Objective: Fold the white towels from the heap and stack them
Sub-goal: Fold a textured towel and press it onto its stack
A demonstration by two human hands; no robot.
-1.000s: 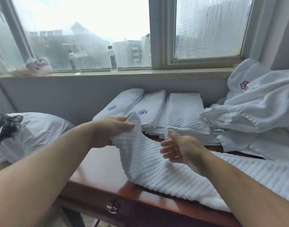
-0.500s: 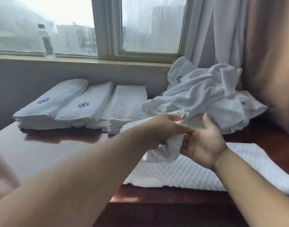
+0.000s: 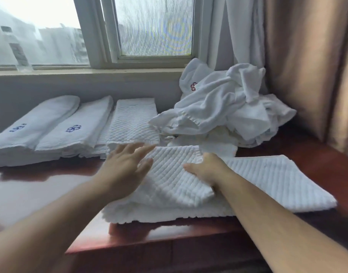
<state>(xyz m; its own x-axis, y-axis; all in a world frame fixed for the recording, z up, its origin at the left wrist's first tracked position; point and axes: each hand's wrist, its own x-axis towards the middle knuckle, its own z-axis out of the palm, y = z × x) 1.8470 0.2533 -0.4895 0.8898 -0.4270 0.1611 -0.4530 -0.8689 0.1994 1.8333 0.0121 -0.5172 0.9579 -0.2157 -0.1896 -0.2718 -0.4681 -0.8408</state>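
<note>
Head view recorded the towel (image 3: 267, 180) lying flat on the desk (image 3: 41, 186) near its front edge, with its left portion doubled over toward the middle. The unfolded heap (image 3: 224, 111) sat behind it to the right and the folded stack (image 3: 133, 123) behind it to the left. The left hand (image 3: 127, 170) was open, fingers straight and spread, palm down over the left edge of the doubled layer; it was blurred, and contact could not be confirmed. The right hand (image 3: 207, 169) lay at that layer's right edge, thumb on top and pointing left, fingers hidden, so a grip could not be established. Both forearms reached forward, low over the desk. Assessment: the fold in hand would be best served by squaring the upper layer's edges to the lower, then sweeping flat palms outward from the crease to press out trapped bulk before the next fold.
</note>
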